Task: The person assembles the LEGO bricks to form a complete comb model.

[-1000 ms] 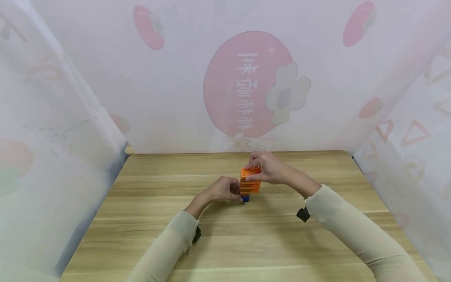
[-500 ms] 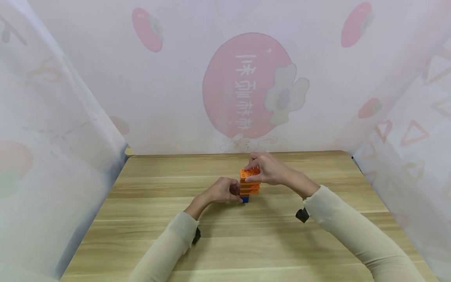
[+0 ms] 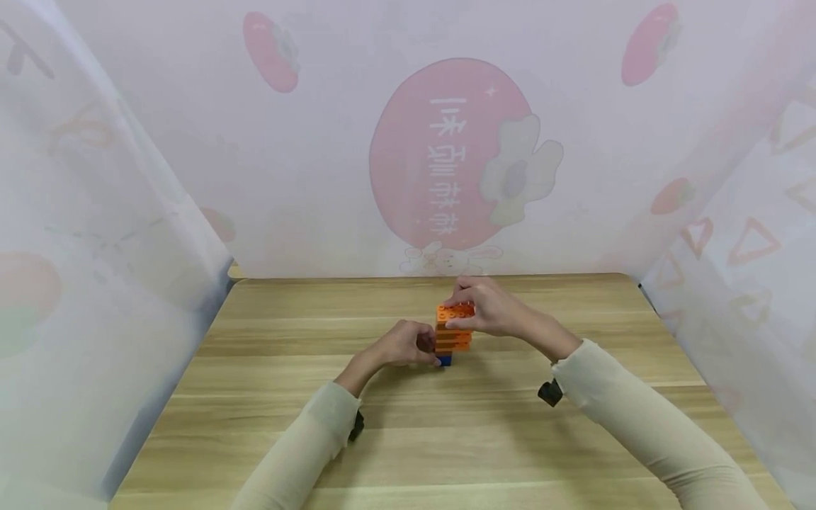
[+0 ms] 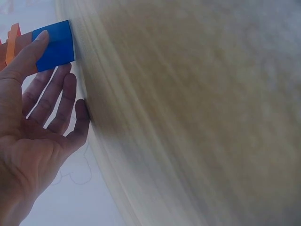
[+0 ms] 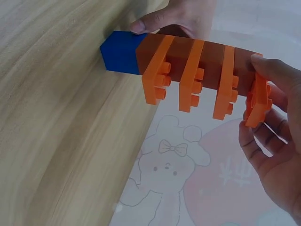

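Note:
A tower of toy building bricks stands on the wooden table near the middle of its far half. Its foot is a blue brick point(image 5: 121, 52); above it, brown bricks point(image 5: 180, 59) alternate with thin orange bricks point(image 5: 190, 80) that jut out to the right, studs showing. My left hand point(image 3: 401, 343) holds the blue brick low down, its thumb pressed on one side, as the left wrist view shows. With my right hand point(image 3: 491, 308) I pinch the topmost orange brick point(image 5: 257, 103) between thumb and fingers. Part of that brick is hidden behind my fingers.
Pale wood tabletop point(image 3: 408, 446) spreads around the tower. A white printed sheet point(image 3: 319, 177) rises along the table's far edge, and more pale sheets stand at the left and right. Small black devices point(image 3: 550, 392) hang at my wrists.

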`<state>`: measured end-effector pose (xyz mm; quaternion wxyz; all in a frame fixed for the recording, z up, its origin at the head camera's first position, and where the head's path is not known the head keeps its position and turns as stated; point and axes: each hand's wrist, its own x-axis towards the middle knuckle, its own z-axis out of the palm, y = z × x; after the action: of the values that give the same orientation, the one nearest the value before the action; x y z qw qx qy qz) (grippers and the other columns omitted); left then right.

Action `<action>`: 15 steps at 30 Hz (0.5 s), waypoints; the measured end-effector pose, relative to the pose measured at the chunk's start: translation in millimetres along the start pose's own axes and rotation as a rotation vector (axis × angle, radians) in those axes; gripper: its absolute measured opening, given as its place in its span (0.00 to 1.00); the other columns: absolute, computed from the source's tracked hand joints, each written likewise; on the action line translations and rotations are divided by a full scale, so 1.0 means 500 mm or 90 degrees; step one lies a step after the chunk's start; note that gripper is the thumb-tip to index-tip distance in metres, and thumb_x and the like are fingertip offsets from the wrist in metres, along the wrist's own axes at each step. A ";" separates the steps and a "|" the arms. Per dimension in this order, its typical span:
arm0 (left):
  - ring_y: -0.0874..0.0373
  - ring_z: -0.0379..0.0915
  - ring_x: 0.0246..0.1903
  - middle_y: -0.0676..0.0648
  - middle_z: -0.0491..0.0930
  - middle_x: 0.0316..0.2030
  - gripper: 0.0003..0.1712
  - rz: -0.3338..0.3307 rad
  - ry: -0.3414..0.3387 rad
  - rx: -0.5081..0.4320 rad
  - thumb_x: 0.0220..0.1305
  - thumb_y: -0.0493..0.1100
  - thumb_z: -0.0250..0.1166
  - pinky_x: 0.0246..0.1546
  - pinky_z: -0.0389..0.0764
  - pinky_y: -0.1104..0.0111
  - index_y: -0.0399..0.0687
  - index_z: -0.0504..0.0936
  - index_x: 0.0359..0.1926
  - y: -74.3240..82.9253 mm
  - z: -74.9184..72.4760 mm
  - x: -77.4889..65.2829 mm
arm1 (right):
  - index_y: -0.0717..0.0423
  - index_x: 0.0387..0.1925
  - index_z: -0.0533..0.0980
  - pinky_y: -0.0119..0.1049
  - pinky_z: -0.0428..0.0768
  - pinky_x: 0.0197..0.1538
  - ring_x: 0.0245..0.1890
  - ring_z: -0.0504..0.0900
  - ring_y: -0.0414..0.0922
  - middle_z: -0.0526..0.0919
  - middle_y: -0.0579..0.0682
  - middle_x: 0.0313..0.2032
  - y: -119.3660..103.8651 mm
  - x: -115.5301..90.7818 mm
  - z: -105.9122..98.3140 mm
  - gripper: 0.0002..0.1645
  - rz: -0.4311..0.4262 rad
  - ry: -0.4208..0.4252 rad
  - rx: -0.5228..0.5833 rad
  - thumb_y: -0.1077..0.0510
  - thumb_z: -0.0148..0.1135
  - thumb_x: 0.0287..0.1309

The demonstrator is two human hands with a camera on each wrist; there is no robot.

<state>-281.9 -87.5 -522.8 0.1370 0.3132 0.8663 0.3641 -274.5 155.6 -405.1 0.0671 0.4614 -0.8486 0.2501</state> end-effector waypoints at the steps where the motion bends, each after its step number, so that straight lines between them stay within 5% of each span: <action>1: 0.64 0.85 0.39 0.52 0.90 0.40 0.16 0.000 0.001 0.002 0.59 0.41 0.82 0.47 0.85 0.68 0.45 0.87 0.45 0.001 0.000 0.000 | 0.62 0.48 0.89 0.31 0.67 0.33 0.29 0.66 0.38 0.80 0.46 0.34 0.001 0.000 0.000 0.21 -0.003 0.002 -0.001 0.52 0.82 0.57; 11: 0.64 0.85 0.39 0.53 0.90 0.39 0.16 0.001 0.001 0.004 0.60 0.43 0.81 0.47 0.85 0.68 0.45 0.87 0.46 0.001 0.000 -0.002 | 0.59 0.55 0.86 0.46 0.84 0.42 0.41 0.81 0.46 0.85 0.52 0.47 0.023 -0.023 0.025 0.22 0.003 0.043 0.017 0.53 0.77 0.64; 15: 0.65 0.85 0.39 0.53 0.89 0.39 0.15 -0.007 0.004 0.015 0.61 0.45 0.81 0.46 0.85 0.69 0.46 0.87 0.45 0.002 -0.002 -0.004 | 0.59 0.60 0.84 0.44 0.86 0.44 0.46 0.86 0.49 0.86 0.56 0.54 0.033 -0.036 0.044 0.25 0.026 0.085 0.048 0.55 0.76 0.65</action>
<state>-280.4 -88.9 -521.1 0.1328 0.3091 0.8726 0.3542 -275.1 165.7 -436.4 0.1009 0.4287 -0.8414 0.3131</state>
